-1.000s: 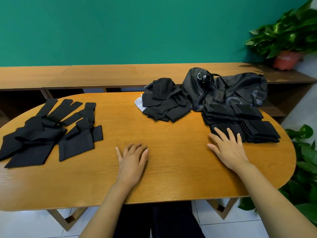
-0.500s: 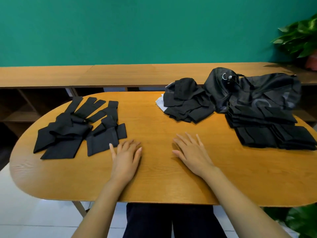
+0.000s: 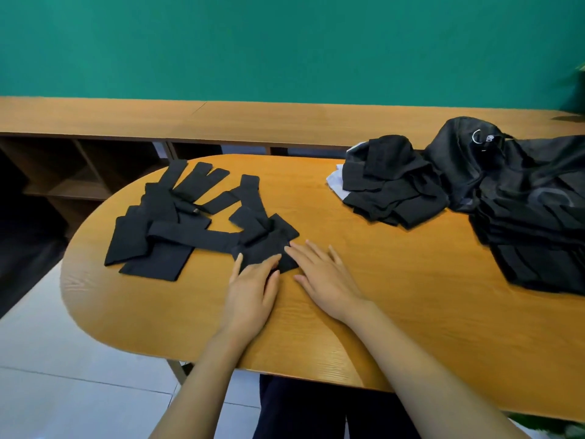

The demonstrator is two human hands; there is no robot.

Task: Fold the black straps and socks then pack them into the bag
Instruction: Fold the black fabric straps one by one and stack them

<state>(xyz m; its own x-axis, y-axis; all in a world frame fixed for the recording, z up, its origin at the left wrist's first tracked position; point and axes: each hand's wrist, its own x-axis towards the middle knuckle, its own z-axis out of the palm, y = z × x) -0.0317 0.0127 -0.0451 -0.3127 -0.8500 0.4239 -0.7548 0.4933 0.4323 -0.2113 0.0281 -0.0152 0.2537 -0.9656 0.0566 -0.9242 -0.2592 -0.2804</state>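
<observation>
The left hand [image 3: 253, 288] lies flat and open on the table [image 3: 395, 305], fingers straight, its fingertips resting on the near edge of the nearest black strap [image 3: 269, 248]; it grips nothing. The right hand [image 3: 321, 274], just beside it at three o'clock, is likewise open and palm down. Its index fingertip is at the strap's right-hand edge, though I cannot tell whether it touches cloth or only wood. That strap is the near-right member of the loose straps [image 3: 171, 229], which fan out unfolded towards ten o'clock from the hands, crossing and overlapping one another. Well apart, at about one o'clock, sits a heap of dark folded pieces [image 3: 392, 191] with a white cloth [image 3: 337, 180] showing under its left side. The bag [image 3: 465, 163] lies touching the heap farther right, and a flat stack [image 3: 531, 248] of folded black pieces lies in front of the bag at about two o'clock. By the look of it, folding of the next strap is about to begin. The risk lies in the overlap: other straps lie across this one's far end, so drawing it out with flat fingers could drag neighbours along or bunch the cloth into a crooked fold. Black on black also hides edges, so two layers could be taken for one.
</observation>
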